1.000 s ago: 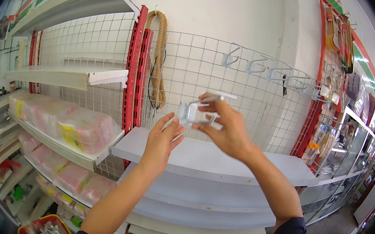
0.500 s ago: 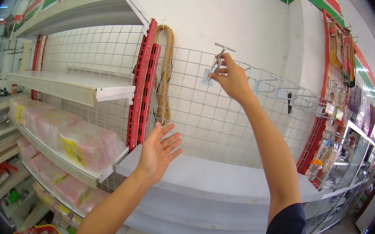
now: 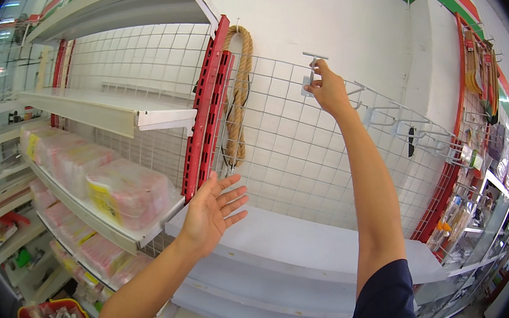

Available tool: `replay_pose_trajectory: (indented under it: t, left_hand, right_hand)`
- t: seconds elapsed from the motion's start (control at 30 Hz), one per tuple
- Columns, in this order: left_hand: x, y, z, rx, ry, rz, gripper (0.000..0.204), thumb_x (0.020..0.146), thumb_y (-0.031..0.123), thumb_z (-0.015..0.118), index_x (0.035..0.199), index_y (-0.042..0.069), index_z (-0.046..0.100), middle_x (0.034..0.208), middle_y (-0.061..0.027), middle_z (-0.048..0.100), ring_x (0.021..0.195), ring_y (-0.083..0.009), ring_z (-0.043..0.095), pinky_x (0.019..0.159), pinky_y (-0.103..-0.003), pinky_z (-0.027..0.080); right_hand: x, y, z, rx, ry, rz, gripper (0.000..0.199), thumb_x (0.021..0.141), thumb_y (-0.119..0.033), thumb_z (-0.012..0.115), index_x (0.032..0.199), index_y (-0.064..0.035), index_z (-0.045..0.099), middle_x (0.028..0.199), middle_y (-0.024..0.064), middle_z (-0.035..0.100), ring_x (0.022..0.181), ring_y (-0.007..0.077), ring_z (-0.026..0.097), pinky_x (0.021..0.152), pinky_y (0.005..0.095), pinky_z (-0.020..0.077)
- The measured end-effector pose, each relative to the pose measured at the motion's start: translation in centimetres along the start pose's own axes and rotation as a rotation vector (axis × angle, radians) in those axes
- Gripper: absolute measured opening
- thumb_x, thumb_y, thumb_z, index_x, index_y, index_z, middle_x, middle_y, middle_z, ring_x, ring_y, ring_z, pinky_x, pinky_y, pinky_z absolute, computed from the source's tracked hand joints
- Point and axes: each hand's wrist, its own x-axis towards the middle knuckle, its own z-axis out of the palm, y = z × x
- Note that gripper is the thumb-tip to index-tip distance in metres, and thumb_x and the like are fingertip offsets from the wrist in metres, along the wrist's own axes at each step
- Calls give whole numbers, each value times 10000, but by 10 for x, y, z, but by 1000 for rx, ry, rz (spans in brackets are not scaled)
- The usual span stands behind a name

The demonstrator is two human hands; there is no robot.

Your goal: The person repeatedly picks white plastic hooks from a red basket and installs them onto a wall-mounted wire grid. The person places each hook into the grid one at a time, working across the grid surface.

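My right hand (image 3: 330, 90) reaches up to the top of the white wire grid panel (image 3: 304, 164). Its thumb and fingers pinch a metal display hook (image 3: 312, 71), which has a crossbar at its front end and a flat plate at its back. That plate lies at the grid's upper wires; whether it is hooked over them I cannot tell. My left hand (image 3: 212, 214) hangs in front of the grid's lower left with its palm up, fingers spread and nothing in it. More metal hooks (image 3: 385, 114) line the grid to the right of my right hand.
A thick coiled rope (image 3: 240, 94) hangs beside the red slotted upright (image 3: 207, 116). White shelves (image 3: 78, 107) at left carry clear plastic packs (image 3: 128, 188). Pale stepped shelves (image 3: 314, 244) stand below the grid. A red-framed rack (image 3: 441, 199) with hanging goods is at right.
The view has shifted slightly. My right hand has brought the hook more upright, its crossbar now nearly level. My left hand stays spread.
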Motion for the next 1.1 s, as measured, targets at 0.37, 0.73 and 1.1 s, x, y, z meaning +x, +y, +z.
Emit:
replay_pose_trajectory:
  t: [0.37,0.73,1.1]
  left_hand:
    - [-3,-7,-1,28,-4,-16,669,941,594,361,1340,66,455,1300,-171,491,1236,-283,470,1039,-438,374]
    - [-2,-14,-1,24,8,-17,659,944,598,364,1321,70,483,1274,-169,518,1209,-279,495,1014,-432,397]
    - [-10,-15,4,33,16,-13,667,947,597,350,1334,67,468,1290,-174,502,1213,-281,486,1025,-434,386]
  right_hand:
    - [-9,6,9,34,-82,-27,522,806,-140,734,1225,-53,435,1231,211,591,1040,335,635,816,427,534]
    - [-18,10,11,-24,-61,-67,548,821,-135,715,1276,-38,426,1239,204,594,1038,341,633,865,425,515]
    - [-35,14,14,85,10,29,618,800,-124,734,1300,-2,391,1109,272,621,990,368,642,835,437,514]
